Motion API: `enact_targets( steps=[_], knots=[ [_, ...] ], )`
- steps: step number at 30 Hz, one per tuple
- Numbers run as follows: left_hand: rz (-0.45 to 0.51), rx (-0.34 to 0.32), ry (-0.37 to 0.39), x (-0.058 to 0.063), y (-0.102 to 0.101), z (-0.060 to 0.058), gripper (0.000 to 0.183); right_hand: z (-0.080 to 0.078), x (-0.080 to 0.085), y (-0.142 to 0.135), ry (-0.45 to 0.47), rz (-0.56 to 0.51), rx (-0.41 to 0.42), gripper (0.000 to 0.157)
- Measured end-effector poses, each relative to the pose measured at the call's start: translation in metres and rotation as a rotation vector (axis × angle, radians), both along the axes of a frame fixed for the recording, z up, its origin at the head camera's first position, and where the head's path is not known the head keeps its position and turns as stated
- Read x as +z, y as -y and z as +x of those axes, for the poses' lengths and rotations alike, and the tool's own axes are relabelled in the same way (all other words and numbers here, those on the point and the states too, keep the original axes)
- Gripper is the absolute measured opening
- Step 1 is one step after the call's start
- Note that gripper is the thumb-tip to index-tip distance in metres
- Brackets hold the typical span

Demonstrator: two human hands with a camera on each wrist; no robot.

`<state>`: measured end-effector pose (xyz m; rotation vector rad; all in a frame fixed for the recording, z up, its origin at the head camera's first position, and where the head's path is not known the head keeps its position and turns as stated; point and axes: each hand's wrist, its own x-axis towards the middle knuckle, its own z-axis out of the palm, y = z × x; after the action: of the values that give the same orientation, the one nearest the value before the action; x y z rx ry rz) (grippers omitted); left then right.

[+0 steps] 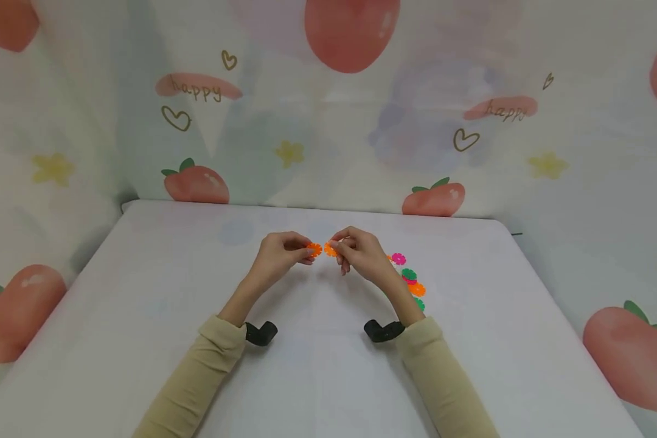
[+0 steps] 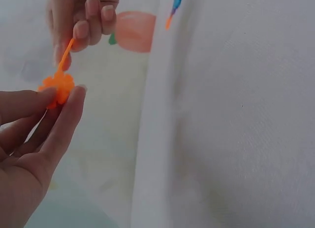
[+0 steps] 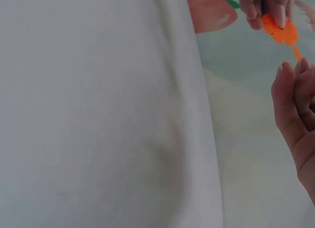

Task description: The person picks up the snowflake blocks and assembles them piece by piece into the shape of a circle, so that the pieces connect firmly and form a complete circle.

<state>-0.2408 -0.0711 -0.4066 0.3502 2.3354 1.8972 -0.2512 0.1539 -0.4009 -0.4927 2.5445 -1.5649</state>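
Observation:
Above the table, my left hand (image 1: 279, 252) pinches an orange flower-shaped plastic disc (image 2: 60, 87) between thumb and fingers, its flat face visible in the left wrist view. Opposite it, my right hand (image 1: 364, 252) pinches a second orange flower-shaped disc (image 1: 330, 249), which appears edge-on as a thin orange strip (image 3: 296, 52) in the right wrist view. The two discs stand edge to edge, with a narrow gap between them in the head view. From the wrist views I cannot tell whether they touch. Fingers cover part of each disc.
Beside my right forearm lie several loose discs, among them a pink disc (image 1: 398, 259), a green disc (image 1: 409, 274) and an orange disc (image 1: 418, 289); the forearm hides some. A white cloth covers the table (image 1: 142, 292). Behind it hangs a printed backdrop (image 1: 328, 140).

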Motion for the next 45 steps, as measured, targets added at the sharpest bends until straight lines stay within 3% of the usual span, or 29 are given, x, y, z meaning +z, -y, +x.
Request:
enact_targets(
  steps=[13, 19, 28, 31, 35, 41, 45],
  knots=[
    [-0.204, 0.012, -0.24, 0.007, -0.007, 0.007, 0.009, 0.001, 0.002, 0.005, 0.071, -0.066, 0.014, 0.021],
    [-0.274, -0.016, -0.371, 0.008, -0.01, 0.012, 0.008, 0.002, 0.0, 0.007, 0.104, -0.08, 0.024, 0.018],
    [-0.315, -0.029, -0.436, 0.004, -0.014, 0.013, 0.011, -0.002, -0.006, 0.002, 0.231, -0.156, 0.058, 0.018],
    [-0.321, -0.032, -0.38, 0.008, -0.014, 0.013, 0.008, -0.003, -0.004, 0.002, 0.221, -0.131, 0.059, 0.018],
    [-0.246, -0.031, -0.183, 0.014, -0.012, 0.012, 0.014, -0.002, 0.002, 0.002, 0.156, -0.084, 0.059, 0.017],
    [-0.035, -0.105, 0.161, 0.014, -0.009, 0.01, 0.023, 0.001, 0.003, 0.005, 0.057, -0.047, 0.092, 0.017],
    [0.116, -0.152, 0.289, 0.012, -0.005, 0.008, 0.025, 0.001, 0.003, 0.002, 0.008, -0.011, 0.092, 0.02]
  ],
)
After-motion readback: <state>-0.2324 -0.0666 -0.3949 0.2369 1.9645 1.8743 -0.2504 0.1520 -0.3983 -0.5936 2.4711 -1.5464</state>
